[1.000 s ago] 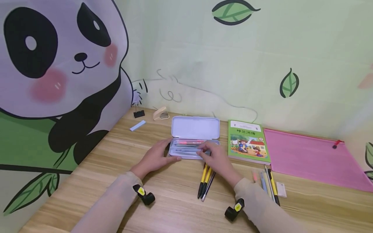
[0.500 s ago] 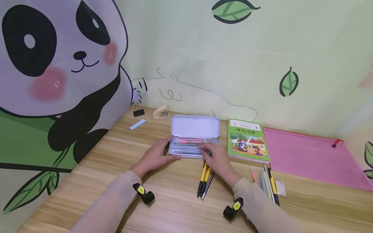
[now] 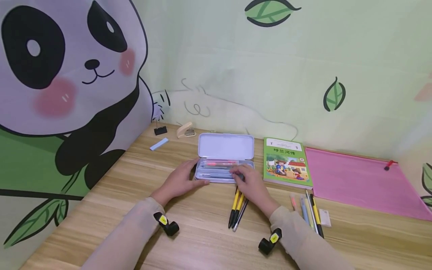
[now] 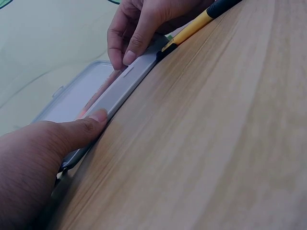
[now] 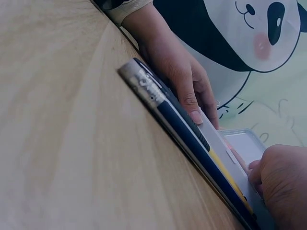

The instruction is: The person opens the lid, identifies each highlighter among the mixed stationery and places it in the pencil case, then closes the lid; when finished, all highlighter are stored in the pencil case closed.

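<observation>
A pale metal pencil case (image 3: 226, 146) lies with its lid up on the table, with several pens (image 3: 221, 164) inside, one of them pink. My left hand (image 3: 177, 183) grips its left end, thumb along the front edge and fingers behind the side. My right hand (image 3: 251, 183) is over the right part of the case, its fingers bent and thumb and forefinger close together at the front compartment. In the left wrist view that thumb is at the front rim (image 4: 125, 72); what lies between the fingertips is hidden. Under the right hand, two yellow-and-black pens (image 3: 236, 210) and a dark pencil (image 3: 241, 215) lie against the case.
Right of the case are a green book (image 3: 287, 163), a pink zip pouch (image 3: 357, 183), several loose pens (image 3: 312, 213) and a white eraser (image 3: 324, 218). Back left are a stapler (image 3: 185, 130), a black binder clip (image 3: 160, 130) and a blue strip (image 3: 159, 144). Printed wall cloth (image 3: 216, 67) borders the table.
The right hand has shifted very slightly right within the case, and the pink pen in the rear compartment shows more plainly. The left hand keeps its grip. In the last half second hardly anything moves.
</observation>
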The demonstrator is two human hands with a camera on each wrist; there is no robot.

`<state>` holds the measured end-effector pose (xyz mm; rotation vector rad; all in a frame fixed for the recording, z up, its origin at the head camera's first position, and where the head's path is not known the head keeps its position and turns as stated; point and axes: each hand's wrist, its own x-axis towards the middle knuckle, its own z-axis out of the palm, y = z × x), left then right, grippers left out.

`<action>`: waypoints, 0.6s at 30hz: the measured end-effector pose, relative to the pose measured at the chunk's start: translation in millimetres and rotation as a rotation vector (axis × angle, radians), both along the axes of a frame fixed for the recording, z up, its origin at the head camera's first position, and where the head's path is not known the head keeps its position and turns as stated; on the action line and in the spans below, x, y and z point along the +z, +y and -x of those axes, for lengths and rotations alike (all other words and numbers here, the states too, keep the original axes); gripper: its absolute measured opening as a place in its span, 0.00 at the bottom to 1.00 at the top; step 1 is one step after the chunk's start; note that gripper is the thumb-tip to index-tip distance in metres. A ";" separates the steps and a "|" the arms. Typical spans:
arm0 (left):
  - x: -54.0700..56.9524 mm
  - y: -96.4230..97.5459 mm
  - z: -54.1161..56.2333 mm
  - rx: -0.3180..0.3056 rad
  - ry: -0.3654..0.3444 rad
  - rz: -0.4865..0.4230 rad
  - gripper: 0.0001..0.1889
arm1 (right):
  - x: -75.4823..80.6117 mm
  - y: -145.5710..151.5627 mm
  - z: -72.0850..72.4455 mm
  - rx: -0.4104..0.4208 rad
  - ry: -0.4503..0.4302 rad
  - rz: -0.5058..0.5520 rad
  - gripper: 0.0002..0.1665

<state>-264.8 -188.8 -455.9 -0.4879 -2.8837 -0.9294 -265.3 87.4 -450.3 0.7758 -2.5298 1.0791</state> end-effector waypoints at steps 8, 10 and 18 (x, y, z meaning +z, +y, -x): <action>0.3 -0.3 0.5 -0.014 0.009 -0.009 0.53 | 0.4 0.4 -0.1 0.005 0.008 -0.008 0.09; 0.4 -0.3 0.6 -0.012 0.008 -0.006 0.53 | 0.3 0.4 -0.1 0.007 0.008 -0.006 0.09; 0.1 -0.1 1.6 -0.004 -0.004 -0.013 0.54 | 4.1 2.3 -3.4 0.028 0.013 0.007 0.09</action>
